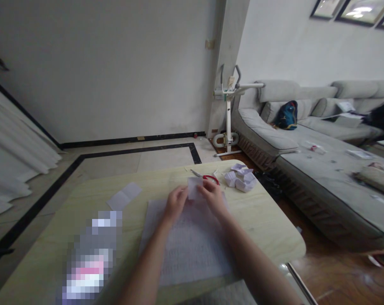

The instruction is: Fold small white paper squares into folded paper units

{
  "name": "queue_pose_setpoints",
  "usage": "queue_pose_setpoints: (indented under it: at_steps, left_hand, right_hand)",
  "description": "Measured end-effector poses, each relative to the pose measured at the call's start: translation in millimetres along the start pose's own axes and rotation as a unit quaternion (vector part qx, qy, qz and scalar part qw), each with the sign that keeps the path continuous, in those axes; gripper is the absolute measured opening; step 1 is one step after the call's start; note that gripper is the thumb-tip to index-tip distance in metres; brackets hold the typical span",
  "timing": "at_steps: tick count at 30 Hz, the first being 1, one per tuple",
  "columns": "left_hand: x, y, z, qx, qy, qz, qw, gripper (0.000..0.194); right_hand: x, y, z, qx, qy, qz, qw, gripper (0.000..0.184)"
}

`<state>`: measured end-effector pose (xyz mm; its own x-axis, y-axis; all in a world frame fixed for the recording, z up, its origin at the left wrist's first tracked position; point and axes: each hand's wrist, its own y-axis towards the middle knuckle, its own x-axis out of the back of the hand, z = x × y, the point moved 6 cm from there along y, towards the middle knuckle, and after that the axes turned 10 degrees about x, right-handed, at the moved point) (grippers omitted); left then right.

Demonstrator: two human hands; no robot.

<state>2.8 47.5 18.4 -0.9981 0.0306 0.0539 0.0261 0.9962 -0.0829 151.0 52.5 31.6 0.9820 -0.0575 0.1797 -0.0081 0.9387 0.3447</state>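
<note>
A small white piece of paper (194, 189) is held up between my two hands over the table. My left hand (176, 202) pinches its left edge, and my right hand (212, 195) grips its right edge. Beneath both forearms lies a large sheet of paper (192, 250) with faint marks on it. Red-handled scissors (211, 178) rest just beyond my right hand. Several folded paper pieces (241, 178) are heaped to the right of the scissors. Off to the left, a creased slip of paper (124, 196) lies flat.
The pale wooden table (274, 224) has rounded corners. A blurred-out pixelated patch (92, 258) covers something at its left. Beyond stand a white exercise machine (228, 114) and a grey sofa (331, 169) with a blue backpack (287, 115). White curtains (14, 152) hang at the left.
</note>
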Motion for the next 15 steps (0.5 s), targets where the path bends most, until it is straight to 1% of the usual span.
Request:
queue_pose_setpoints:
  at_steps: [4,10,12,15]
  left_hand:
    - [-0.6,-0.3,3.7,0.020,-0.004,0.013,1.000,0.027]
    - [-2.1,-3.7,-1.9,0.025,-0.005,0.035,0.999,0.022]
    - [-2.5,-3.8,-2.2,0.027,-0.006,0.032,0.999,0.020]
    - [-2.3,-3.4,-2.3,0.014,0.003,0.022,1.000,0.018]
  right_hand:
    - [0.1,-0.1,-0.7,-0.004,0.009,0.002,1.000,0.021]
    - [-2.7,-2.5,-1.7,-0.011,0.031,0.015,0.999,0.020]
    - [-3.9,-2.9,-1.4,-0.011,0.048,0.021,0.999,0.019]
    - [-5.9,-3.4,-2.3,-0.015,0.058,0.039,0.997,0.019]
